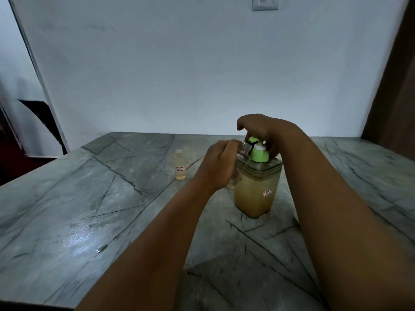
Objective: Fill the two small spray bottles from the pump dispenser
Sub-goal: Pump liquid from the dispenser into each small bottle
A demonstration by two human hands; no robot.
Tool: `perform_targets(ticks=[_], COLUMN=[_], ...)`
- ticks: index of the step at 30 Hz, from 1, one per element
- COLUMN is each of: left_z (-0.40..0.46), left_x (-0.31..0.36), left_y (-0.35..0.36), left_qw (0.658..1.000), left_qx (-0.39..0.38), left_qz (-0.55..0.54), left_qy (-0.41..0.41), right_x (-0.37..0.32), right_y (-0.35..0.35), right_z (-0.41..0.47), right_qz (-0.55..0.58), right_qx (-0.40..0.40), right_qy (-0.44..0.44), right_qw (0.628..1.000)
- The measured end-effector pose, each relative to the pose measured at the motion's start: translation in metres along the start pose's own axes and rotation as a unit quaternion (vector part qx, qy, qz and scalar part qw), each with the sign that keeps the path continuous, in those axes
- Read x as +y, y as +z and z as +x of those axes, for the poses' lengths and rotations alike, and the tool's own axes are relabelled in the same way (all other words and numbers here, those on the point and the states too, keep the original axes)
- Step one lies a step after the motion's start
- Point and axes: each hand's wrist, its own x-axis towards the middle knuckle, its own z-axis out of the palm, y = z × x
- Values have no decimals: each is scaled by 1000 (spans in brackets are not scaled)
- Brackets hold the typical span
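A square clear pump dispenser [256, 194] full of yellowish liquid stands on the grey marble table [89, 209], with a green pump head [258, 151] and a small red-edged label. My right hand [260, 129] rests on top of the pump head, fingers curled down over it. My left hand [220, 164] grips a small clear bottle [243, 149], tilted, its open neck just under the green spout. A second small bottle [180, 164], uncapped and upright, stands to the left with a little yellowish liquid and a label.
A pale wall rises behind the table with a switch plate [265, 3] at the top. A dark opening and a dark chair-like shape [40, 117] lie at the left, and brown wood [395, 86] at the right.
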Motion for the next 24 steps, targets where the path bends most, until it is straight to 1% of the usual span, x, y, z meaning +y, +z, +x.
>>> perform_targets(ticks=[3,8,14,17,21,24], left_z=[0,0,-1,0,-1,0], left_x=[-1,0,1,1,2,2], left_y=[0,0,-1,-1,-1,-2], left_qw=[1000,1000,1000,1000,1000,1000], left_qx=[2,1,11,2,-3,1], left_qz=[-3,9,-4,2,16,16], left_qy=[0,3,0,2,6,1], right_x=[1,0,0,2,3,2], right_y=[-5,0,5,3,-2,-2], right_z=[-1,0,1,4,5,7], right_qz=[51,-20,-52,-24,60,42], right_qx=[7,-2,5,5,10,9], right_qy=[1,6,12,11,16,19], right_qw=[999,1000,999,1000,998,999])
